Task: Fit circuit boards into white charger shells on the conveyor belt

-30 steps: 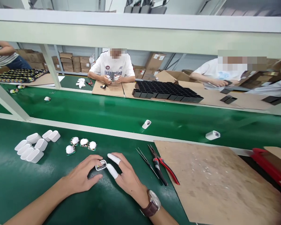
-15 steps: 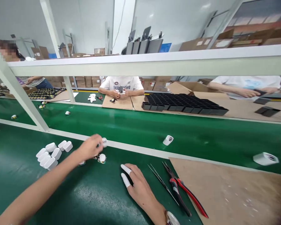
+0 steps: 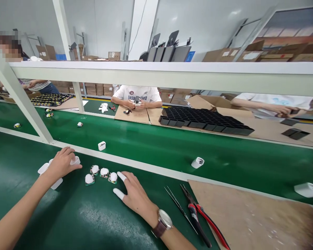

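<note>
Beyond a green conveyor belt [image 3: 146, 149], co-workers are handling parts on the far side, a white shelf rail [image 3: 156, 74] hiding the heads of two of them. On the near counter [image 3: 101, 215], the person's left hand [image 3: 59, 163] is arching over white oval housings [image 3: 43, 168] at the left, its thumb standing apart from the fingers around one of them; I am not managing to tell whether it is pinching, since the hand is covering most of the cluster. The right hand [image 3: 135, 194] is resting with its fingers parted, two tips wearing white finger cots [image 3: 119, 193], the upper one just beside the rightmost of four circuit boards [image 3: 113, 177]. These are lying dome up, seemingly sparing their white tops. Tweezers [image 3: 182, 210] and long-nose pliers [image 3: 194, 208] are lying to the right, handles pointing near, probably for easy grasping; the red handle's end is running out of view.
</note>
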Action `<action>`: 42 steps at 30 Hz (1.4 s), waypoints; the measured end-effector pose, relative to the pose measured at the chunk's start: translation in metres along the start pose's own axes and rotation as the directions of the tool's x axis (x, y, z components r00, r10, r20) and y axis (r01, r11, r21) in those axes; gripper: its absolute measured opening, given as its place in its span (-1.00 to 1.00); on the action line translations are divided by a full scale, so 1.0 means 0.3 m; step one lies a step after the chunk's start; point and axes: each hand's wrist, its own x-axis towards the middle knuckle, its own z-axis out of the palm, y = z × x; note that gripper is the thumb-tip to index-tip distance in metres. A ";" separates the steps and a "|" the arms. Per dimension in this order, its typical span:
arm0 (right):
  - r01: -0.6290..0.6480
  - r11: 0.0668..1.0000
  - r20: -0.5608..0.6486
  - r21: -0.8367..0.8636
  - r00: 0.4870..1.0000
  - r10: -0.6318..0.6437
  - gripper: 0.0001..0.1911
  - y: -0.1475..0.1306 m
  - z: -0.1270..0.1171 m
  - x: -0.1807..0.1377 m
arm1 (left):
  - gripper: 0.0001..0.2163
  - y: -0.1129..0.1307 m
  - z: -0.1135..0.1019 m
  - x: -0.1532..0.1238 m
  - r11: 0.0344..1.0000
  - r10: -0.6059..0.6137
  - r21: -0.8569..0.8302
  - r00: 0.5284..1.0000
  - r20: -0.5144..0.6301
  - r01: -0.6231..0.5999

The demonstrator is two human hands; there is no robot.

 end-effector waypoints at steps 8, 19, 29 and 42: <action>0.003 0.999 0.056 0.052 0.998 -0.006 -0.50 -0.023 -0.025 0.022 | -0.74 0.160 -0.037 -0.083 0.950 0.111 -0.279 0.988 -0.107 -0.138; 0.018 0.985 0.003 -0.171 1.000 -0.018 -0.58 -0.031 -0.080 -0.196 | -0.58 0.635 0.144 -0.148 0.749 0.354 -0.573 0.932 -0.081 -0.334; -0.137 0.985 0.098 0.108 0.987 0.126 -0.16 0.014 -0.123 -0.223 | -0.12 0.616 0.166 -0.188 0.720 0.240 -0.678 0.970 0.042 -0.149; 0.177 0.982 -0.269 0.070 0.951 -0.153 -0.45 -0.123 -0.137 -0.192 | -0.30 0.616 0.154 -0.219 0.638 0.337 -0.742 0.941 0.029 -0.206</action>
